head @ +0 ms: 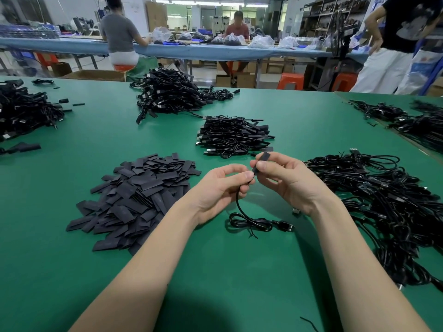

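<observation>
Open table (239, 271) between piles (sleeves (134, 200), cables (383, 200))

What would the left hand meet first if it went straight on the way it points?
Most likely the black sleeve pinched in the right hand: the left hand, pinching the cable end, points straight at it, almost touching. Depth is unsure from one view.

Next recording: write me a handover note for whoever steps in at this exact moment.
Left hand pinches the cable near its end; its coil and USB plug lie on the green table.
Right hand pinches a black sleeve at that end, seemingly not fully on.
Sleeve pile left, bare cable pile right, seemingly finished pile ahead.
Left: probably seat the sleeve, add it ahead, take another cable.
</observation>
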`<state>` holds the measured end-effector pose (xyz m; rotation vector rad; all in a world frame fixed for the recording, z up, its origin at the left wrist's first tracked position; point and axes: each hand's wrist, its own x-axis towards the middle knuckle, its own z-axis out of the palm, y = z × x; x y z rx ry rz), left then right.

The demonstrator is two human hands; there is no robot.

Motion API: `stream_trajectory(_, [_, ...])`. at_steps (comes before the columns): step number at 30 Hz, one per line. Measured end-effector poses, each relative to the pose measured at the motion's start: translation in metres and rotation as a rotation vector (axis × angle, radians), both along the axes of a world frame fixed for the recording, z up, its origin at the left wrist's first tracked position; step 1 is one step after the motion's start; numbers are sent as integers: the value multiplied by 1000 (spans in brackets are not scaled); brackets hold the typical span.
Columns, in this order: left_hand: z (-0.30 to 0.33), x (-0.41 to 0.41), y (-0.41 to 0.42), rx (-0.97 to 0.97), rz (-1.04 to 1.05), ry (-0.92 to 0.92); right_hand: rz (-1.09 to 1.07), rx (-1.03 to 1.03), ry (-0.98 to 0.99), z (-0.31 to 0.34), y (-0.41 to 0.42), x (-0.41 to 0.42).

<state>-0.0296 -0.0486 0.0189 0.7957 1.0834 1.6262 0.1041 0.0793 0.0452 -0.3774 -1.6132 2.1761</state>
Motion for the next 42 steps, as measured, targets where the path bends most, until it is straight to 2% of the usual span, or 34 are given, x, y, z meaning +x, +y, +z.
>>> stream_trajectory(8, [1, 0, 2, 67, 38, -7, 10, -52, 38, 0, 1, 0])
stream_trajectory(10, [1, 1, 5, 77, 100, 61, -36, -74, 50, -1, 3, 0])
stream_trajectory(15, [-4, 3, 6, 115, 273, 365, -129, -106, 44, -2, 6, 2])
stream_trajectory(18, [-4, 5, 7, 129, 345, 429, -149, -110, 43, -3, 6, 2])
stream_trajectory(33, [-5, 1, 6, 116, 380, 526, -155, -98, 45, -7, 3, -3])
stream_trajectory(42, [-6, 3, 6, 124, 386, 514, -110, -75, 40, -8, 6, 1])
